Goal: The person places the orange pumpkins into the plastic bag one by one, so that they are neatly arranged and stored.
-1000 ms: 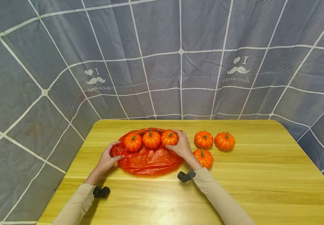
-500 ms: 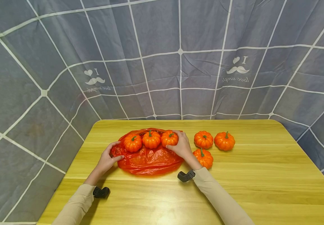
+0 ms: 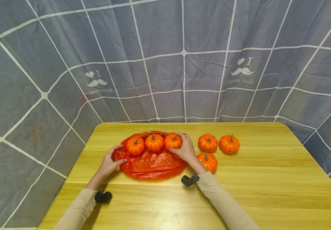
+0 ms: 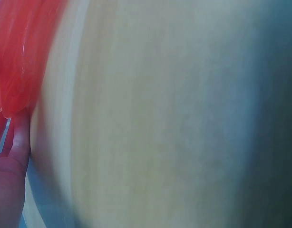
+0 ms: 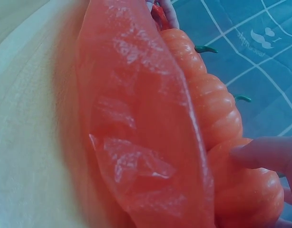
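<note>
A thin red plastic bag (image 3: 154,166) lies on the table with three small orange pumpkins in a row on it: a left one (image 3: 135,146), a middle one (image 3: 154,142) and a right one (image 3: 173,141). My right hand (image 3: 186,149) grips the right pumpkin, thumb at its near side and fingers behind; the right wrist view shows the thumb (image 5: 260,154) on its skin. At the bag's left end, my left hand (image 3: 108,162) holds the plastic between thumb and fingers. In the left wrist view, a finger (image 4: 20,137) meets the bag's red edge.
Three more pumpkins stand right of the bag: one at the back (image 3: 207,142), one farther right (image 3: 229,144) and one nearer (image 3: 207,161), partly behind my right wrist. A grey checked curtain (image 3: 165,73) hangs behind the wooden table (image 3: 268,179).
</note>
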The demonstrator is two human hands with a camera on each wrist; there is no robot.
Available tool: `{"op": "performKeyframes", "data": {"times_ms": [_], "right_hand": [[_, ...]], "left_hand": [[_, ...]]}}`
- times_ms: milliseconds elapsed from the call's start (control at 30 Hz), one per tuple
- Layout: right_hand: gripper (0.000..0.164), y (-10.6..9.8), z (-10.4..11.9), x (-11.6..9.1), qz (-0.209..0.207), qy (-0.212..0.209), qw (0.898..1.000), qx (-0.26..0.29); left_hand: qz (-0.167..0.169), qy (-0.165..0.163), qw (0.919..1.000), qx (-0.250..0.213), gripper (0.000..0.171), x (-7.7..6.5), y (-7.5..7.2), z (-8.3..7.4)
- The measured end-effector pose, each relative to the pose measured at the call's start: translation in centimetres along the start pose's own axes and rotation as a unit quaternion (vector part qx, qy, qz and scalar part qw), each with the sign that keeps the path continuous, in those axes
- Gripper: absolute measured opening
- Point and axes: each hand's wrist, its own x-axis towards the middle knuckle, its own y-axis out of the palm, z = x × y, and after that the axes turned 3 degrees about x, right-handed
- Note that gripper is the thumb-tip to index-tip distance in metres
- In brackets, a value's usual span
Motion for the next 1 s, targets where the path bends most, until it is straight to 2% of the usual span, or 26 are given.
{"op": "performKeyframes", "data": {"times_ms": [100, 233, 333, 567, 800, 1000], "right_hand": [[0.074, -0.2, 0.1, -0.2, -0.002, -0.009, 1.000, -0.005], [0.076, -0.4, 0.4, -0.5, -0.003, -0.024, 1.000, -0.016], [0.075, -0.7, 0.9, -0.6, -0.007, -0.035, 0.999, -0.021], [0.072, -1.3, 2.0, -1.3, -0.021, -0.066, 0.997, -0.026], [0.063, -2.2, 2.6, -2.5, -0.048, -0.139, 0.989, -0.024], [0.061, -3.9, 2.7, -3.2, -0.073, -0.165, 0.983, -0.024]], "left_hand": [[0.004, -0.002, 1.0000, 0.007, 0.062, -0.6, -0.1, -1.8], [0.006, -0.010, 0.9998, 0.014, 0.062, -0.7, -0.1, -2.1], [0.003, -0.015, 0.9998, 0.011, 0.063, -0.4, -0.1, -1.4], [-0.005, 0.000, 0.9999, 0.009, 0.066, 0.6, 0.0, 1.9], [-0.005, 0.007, 1.0000, 0.005, 0.067, 0.7, 0.1, 2.3], [-0.003, 0.008, 0.9997, 0.022, 0.068, 0.7, 0.1, 2.3]]}}
